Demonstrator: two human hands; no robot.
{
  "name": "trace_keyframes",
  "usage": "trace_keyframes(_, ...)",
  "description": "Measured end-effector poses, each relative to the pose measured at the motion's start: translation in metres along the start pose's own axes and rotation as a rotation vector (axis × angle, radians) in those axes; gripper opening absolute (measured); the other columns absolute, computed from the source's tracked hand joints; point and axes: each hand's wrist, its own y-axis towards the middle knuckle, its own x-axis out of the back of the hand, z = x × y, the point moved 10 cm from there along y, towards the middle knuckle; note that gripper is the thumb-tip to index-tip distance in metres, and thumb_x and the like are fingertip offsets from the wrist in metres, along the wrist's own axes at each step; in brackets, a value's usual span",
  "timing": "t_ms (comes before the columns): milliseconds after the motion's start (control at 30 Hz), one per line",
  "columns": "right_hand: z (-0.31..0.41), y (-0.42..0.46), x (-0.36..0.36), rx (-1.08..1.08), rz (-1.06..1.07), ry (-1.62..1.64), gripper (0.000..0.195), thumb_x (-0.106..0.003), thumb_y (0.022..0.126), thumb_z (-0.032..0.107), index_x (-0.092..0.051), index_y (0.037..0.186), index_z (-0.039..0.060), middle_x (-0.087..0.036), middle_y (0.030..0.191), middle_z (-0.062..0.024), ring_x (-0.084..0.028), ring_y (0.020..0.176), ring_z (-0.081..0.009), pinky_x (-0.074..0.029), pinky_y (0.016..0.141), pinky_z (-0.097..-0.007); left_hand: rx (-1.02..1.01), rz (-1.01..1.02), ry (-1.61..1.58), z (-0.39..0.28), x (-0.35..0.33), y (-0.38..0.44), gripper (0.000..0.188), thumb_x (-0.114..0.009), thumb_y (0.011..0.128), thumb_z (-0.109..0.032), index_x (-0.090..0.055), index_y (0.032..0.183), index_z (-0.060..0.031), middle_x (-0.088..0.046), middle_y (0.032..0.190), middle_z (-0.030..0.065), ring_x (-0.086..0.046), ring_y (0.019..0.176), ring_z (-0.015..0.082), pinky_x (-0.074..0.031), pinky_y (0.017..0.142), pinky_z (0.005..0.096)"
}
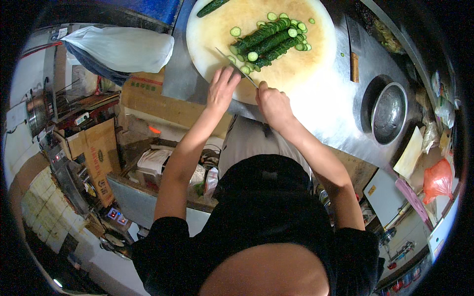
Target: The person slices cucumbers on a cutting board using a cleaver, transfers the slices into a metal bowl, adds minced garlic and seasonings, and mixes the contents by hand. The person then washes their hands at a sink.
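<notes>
My right hand grips the handle of a kitchen knife, whose blade points away and to the left over the near edge of a round cutting board. My left hand is close against the blade's left side, fingers bent and slightly spread; whether anything lies under its fingertips is hidden. Just beyond the blade, sliced cucumber lies in several neat rows. Loose round slices are scattered around them. At the board's far left rests an uncut cucumber, partly cut off by the picture's edge.
The board stands on a steel worktop. To the right are a wooden-handled knife and a metal bowl. A white plastic bag sits left of the board. Farther right hangs a red plastic bag. Cardboard stands at lower left.
</notes>
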Motion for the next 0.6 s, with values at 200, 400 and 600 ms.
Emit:
trace_keyframes(200,-0.007,-0.004,-0.009,-0.004,0.061,0.03,0.014,-0.053,0.089,0.014,-0.049,0.088,0.0001,-0.063,0.065,-0.0223,-0.064,0.061,-0.0407,-0.053,0.058,-0.0486,-0.01,-0.03,-0.022,0.0,0.003,0.0,0.024,-0.066,0.08,-0.012,-0.06,0.103,-0.0109,-0.053,0.114,0.009,-0.053,0.102,0.0312,-0.049,0.083,0.0405)
trace_keyframes(400,0.003,-0.002,0.006,0.084,-0.062,0.034,0.015,-0.052,0.09,0.013,-0.048,0.088,-0.0008,-0.061,0.062,-0.0217,-0.063,0.06,-0.0405,-0.052,0.057,-0.0477,-0.012,0.0,0.006,0.003,-0.001,0.0,0.022,-0.067,0.08,-0.014,-0.059,0.099,-0.0103,-0.054,0.111,0.0089,-0.053,0.101,0.0309,-0.049,0.083,0.0402)
trace_keyframes(600,-0.011,-0.016,-0.002,0.001,0.083,0.012,0.015,-0.054,0.09,0.013,-0.048,0.088,-0.0007,-0.061,0.064,-0.0231,-0.063,0.061,-0.0413,-0.052,0.058,-0.0496,-0.005,-0.003,-0.001,0.003,-0.003,-0.002,0.021,-0.067,0.08,-0.016,-0.059,0.099,-0.0108,-0.053,0.113,0.009,-0.053,0.104,0.0311,-0.05,0.083,0.0403)
